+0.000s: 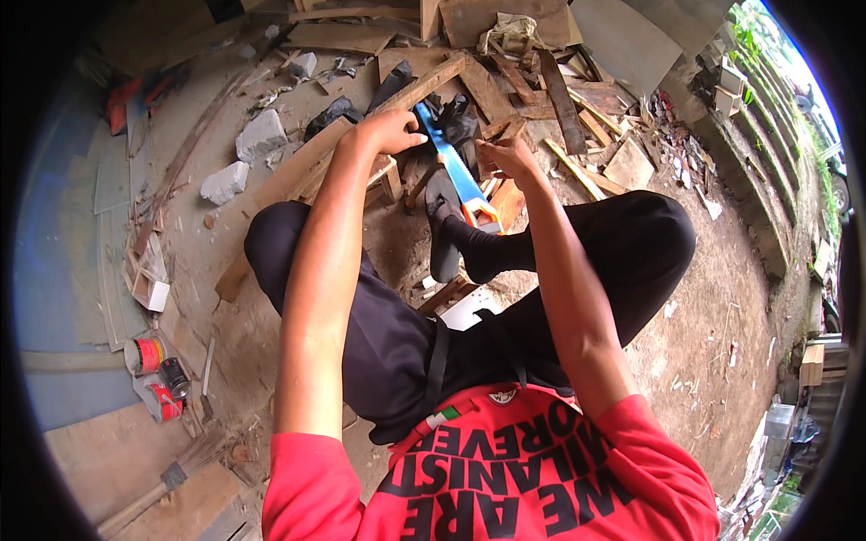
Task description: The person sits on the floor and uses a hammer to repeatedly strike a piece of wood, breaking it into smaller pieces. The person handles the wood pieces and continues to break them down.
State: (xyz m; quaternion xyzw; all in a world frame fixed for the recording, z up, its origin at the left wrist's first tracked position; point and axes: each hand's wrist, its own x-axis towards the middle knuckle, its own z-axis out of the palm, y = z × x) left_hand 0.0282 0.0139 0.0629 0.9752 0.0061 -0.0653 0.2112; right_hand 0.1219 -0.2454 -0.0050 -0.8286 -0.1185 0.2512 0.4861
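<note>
My left hand [390, 133] is curled over a long wooden plank [424, 86], its thumb stretched out to the right. The plank slants from the upper middle down to the left, partly hidden by the forearm. My right hand [512, 158] is closed, with fingertips pinched together; anything between them is too small to make out. Between the hands lies a handsaw [456, 167] with a blue blade and an orange handle, apart from both hands. Its handle points toward me, beside my feet in dark footwear [442, 212]. A black plastic bag [457, 119] sits near the blade's far end.
Scrap boards [564, 104] are heaped ahead and to the right. White broken blocks [262, 135] lie on the left. Red cans [144, 356] stand at the far left, above a broom [176, 473]. Concrete steps [758, 171] rise along the right side.
</note>
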